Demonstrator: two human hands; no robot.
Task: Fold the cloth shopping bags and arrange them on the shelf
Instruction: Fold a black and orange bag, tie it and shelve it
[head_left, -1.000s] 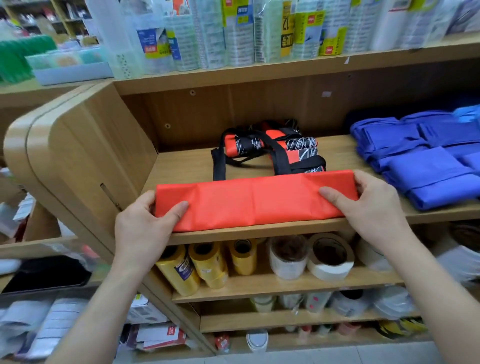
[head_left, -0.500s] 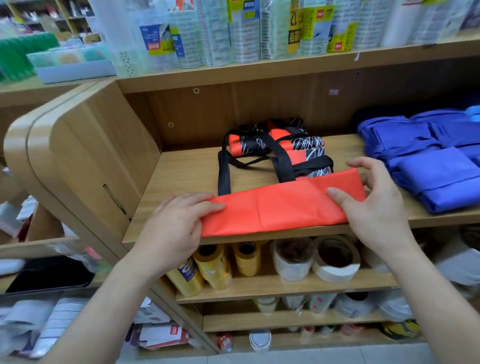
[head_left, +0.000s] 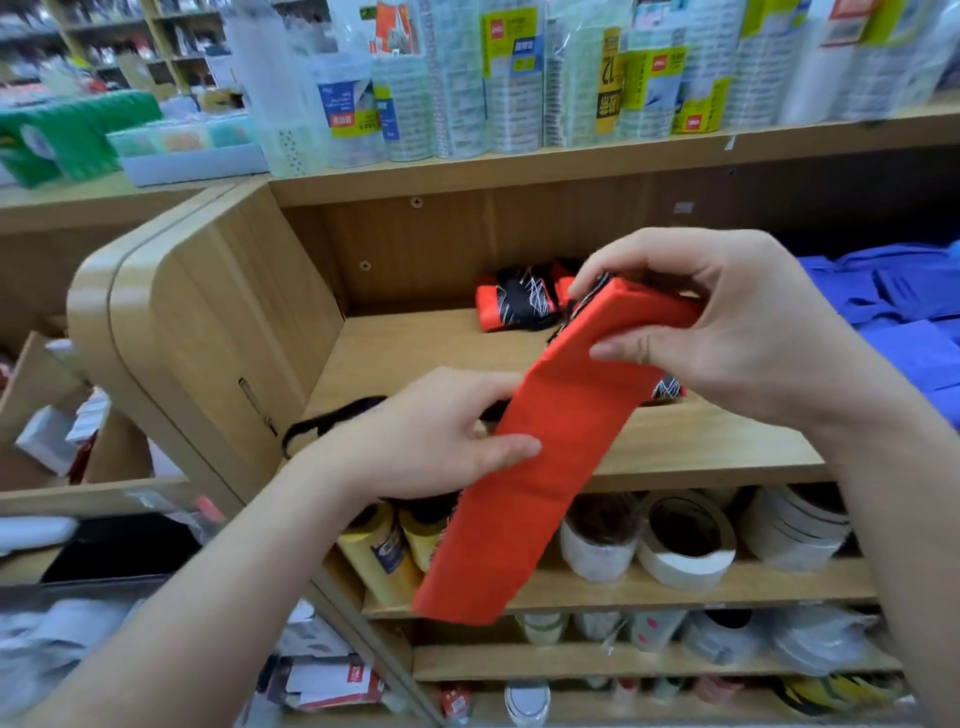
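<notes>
Black strap (head_left: 332, 422) partly behind left hand (head_left: 421, 441)

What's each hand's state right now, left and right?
Left hand: closed, pinching the middle of the folded orange bag.
Right hand: closed, gripping the bag's upper end.

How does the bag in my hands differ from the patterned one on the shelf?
The held bag is a long flat strip, tilted in midair; the shelf bag is a small bundle lying down. The held bag shows mostly orange; the shelf bag, black pattern too. Both are orange.
</notes>
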